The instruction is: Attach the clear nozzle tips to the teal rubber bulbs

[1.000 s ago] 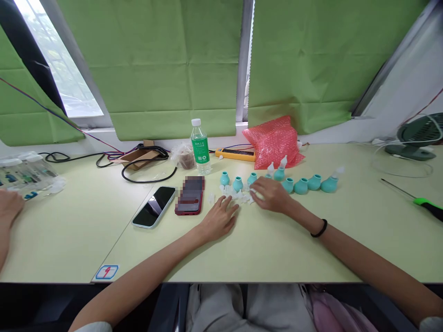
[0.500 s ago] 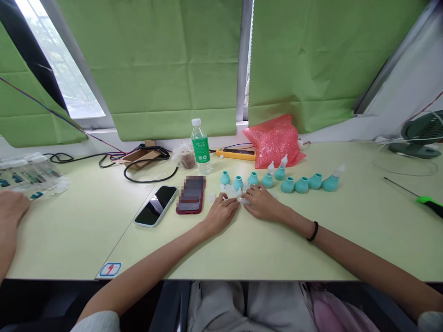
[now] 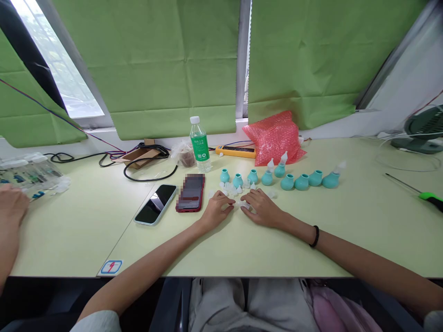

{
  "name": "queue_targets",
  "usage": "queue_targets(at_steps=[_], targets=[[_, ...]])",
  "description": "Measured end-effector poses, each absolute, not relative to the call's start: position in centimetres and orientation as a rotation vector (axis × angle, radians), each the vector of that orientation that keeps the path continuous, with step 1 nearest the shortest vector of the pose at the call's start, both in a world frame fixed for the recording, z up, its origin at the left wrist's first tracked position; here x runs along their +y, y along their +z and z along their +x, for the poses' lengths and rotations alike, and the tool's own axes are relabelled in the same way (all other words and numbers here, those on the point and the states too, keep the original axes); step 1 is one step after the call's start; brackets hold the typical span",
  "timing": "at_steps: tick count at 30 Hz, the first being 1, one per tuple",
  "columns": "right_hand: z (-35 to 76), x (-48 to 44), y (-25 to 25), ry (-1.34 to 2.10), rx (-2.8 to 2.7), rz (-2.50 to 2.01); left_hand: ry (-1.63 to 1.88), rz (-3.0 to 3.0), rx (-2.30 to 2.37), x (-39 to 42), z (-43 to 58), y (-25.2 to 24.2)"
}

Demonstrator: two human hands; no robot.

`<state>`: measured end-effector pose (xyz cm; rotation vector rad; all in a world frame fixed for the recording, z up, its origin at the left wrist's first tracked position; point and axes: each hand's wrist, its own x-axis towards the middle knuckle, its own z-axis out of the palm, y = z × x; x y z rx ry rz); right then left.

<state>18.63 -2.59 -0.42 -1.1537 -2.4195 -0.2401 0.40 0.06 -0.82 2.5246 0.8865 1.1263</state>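
Observation:
My left hand [image 3: 217, 211] rests on the table beside small translucent pieces [image 3: 228, 188], its thumb and fingers apart with a gap between them. To its right, my right hand [image 3: 261, 208] curls over a clear piece [image 3: 245, 204] that lies at its fingertips. Whether those fingers grip the piece is hard to make out. Behind the hands stand several teal bulbs [image 3: 237, 180]. Some bulbs carry a clear pointed tip [image 3: 270, 164]; others, such as a bulb at the right [image 3: 287, 182], have open necks.
Two phones [image 3: 155, 205] lie left of my hands. Farther back are a water bottle [image 3: 200, 146], a yellow tool [image 3: 235, 151] and a pink bubble-wrap bag [image 3: 275, 138]. A screwdriver [image 3: 427, 197] lies far right. Another person's hand [image 3: 13, 203] is at the left edge.
My left hand has drawn back slightly to the left and its fingers have parted. My right hand has shifted a little lower, and more of the small clear pieces show behind the hands.

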Motion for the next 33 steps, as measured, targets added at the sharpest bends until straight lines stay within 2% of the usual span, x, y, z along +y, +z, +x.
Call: queue_targets(at_steps=[5, 13, 33], targets=[[18.2, -2.7, -0.7, -0.071, -2.365, -1.101, 1.214, 2.295, 0.913, -0.9, 0.3, 0.2], [18.2, -2.6, -0.4, 0.214, -2.258, -1.050, 1.148, 2.236, 0.869, -1.1, 0.5, 0.1], [18.4, -2.1, -1.5, 0.128, -2.312, -0.971, 0.956, 2.108, 1.016, -0.8, 0.6, 0.2]])
